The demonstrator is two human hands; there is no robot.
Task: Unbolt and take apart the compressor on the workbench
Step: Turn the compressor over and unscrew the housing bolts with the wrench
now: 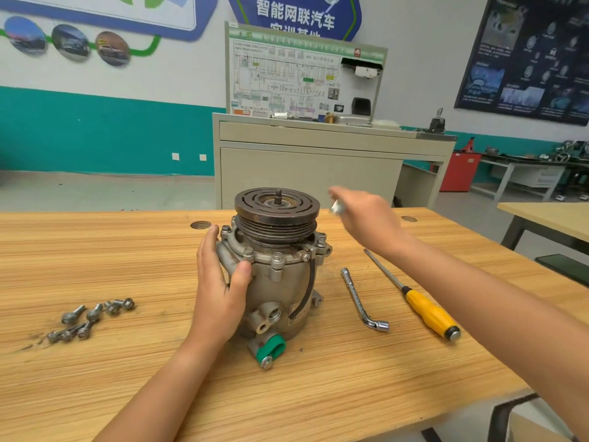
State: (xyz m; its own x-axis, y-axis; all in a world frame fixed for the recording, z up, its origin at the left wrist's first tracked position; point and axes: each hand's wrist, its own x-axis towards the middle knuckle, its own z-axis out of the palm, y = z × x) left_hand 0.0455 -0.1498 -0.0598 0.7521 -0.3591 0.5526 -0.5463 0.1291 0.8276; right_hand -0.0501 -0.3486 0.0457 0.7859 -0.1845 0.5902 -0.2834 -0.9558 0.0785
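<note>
Compressor (280, 282) stands on end near the middle of the table (127, 378), pulley (276, 207) uppermost, bare shaft (278, 196) poking from its centre. Several flange bolts (277, 256) sit seated round the rim below the pulley.

Hands: left hand (220, 288) clasps the housing on its left side, thumb to the front just under the flange, fingers laid up the side. Right hand (366, 218) is raised beside the pulley toward the far edge, blurred, pinching a small pale piece (338, 207). Cannot tell whether this is a socket, a bolt or something else.

Loose bolts (92, 317) lie in a cluster toward the left edge. Angled socket wrench (360, 298) and yellow-handled screwdriver (424, 309) lie side by side to the right of the compressor, apart from it.

Judgement: the step in hand looks like work on the flange ring, with some fasteners already out and the front head not yet lifted.

Notes for doing it well:
- Keep the left hand low and firm on the housing; the unit is tall on a narrow base and may tip or spin under wrench load.
- Seat the wrench square on each head before turning, to avoid rounding.
- Loosen opposite bolts in turn, so the flange lifts evenly.
- Add each freed bolt to the cluster on the left, away from the near edge.
</note>
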